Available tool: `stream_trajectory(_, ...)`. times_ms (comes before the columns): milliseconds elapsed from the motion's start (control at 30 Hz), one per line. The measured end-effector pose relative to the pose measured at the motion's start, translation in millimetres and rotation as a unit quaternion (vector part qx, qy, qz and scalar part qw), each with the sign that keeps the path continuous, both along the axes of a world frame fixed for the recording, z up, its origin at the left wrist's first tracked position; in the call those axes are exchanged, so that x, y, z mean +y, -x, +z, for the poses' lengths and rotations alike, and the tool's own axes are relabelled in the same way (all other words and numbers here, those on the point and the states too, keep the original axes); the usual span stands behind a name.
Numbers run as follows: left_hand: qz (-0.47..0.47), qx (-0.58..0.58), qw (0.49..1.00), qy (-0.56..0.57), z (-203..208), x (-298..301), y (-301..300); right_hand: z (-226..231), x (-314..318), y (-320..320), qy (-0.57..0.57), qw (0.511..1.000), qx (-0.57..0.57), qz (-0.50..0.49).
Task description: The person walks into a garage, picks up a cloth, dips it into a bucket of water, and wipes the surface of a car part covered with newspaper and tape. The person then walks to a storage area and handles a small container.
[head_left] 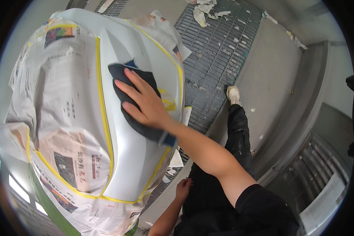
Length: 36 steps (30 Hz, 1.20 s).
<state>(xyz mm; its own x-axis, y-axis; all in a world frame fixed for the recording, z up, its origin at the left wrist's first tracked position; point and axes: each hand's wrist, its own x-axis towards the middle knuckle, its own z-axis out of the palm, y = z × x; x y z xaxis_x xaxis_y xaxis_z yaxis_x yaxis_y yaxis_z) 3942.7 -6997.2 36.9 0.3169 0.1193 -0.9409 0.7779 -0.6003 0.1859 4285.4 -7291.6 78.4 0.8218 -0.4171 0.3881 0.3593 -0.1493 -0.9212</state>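
Observation:
My right hand (144, 99) presses a black cloth (139, 128) with blue edges against a glossy white vehicle body panel (126, 173). Its fingers are spread, with the thumb toward the lower side, and they hold the cloth to the surface. Yellow masking tape (101, 90) borders the white area, and printed newspaper (63, 106) covers the surfaces around it. A yellow patch (168, 100) shows beside the cloth. Low down near my body, my left hand (183, 189) hangs with its fingers curled in; nothing shows in it.
Beyond the panel runs a metal floor grating (208, 59) strewn with paper scraps (200, 15). My foot in a light shoe (233, 95) is at the grating's edge, by a grey floor strip (271, 78). A wall with pipes (318, 161) stands to the right. Green material (51, 200) lies below the newspaper.

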Motion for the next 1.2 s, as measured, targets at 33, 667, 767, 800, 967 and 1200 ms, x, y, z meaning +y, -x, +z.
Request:
stream_trajectory(33,0.011,0.007,1.000,0.000,0,-14,-9,-5,-9,-25,-0.008,1.000,-0.008,0.011)
stream_trajectory(667,-0.131,-0.276,0.949,0.081,-40,-300,-274,-21,-122,-263,0.172,0.952,-0.090,0.237)
stream_trajectory(767,-0.088,-0.208,0.974,0.031,-54,-333,-327,-8,-130,-290,0.199,0.929,-0.106,0.293)
stream_trajectory(800,-0.038,-0.208,0.977,0.028,-42,-341,-326,-2,-132,-296,0.194,0.925,-0.099,0.311)
stream_trajectory(967,0.053,-0.184,0.981,0.018,-18,-359,-364,41,-129,-387,0.157,0.945,-0.095,0.271)
stream_trajectory(1200,0.092,-0.155,0.983,-0.034,-15,-382,-386,65,-83,-581,0.115,0.963,-0.010,0.244)
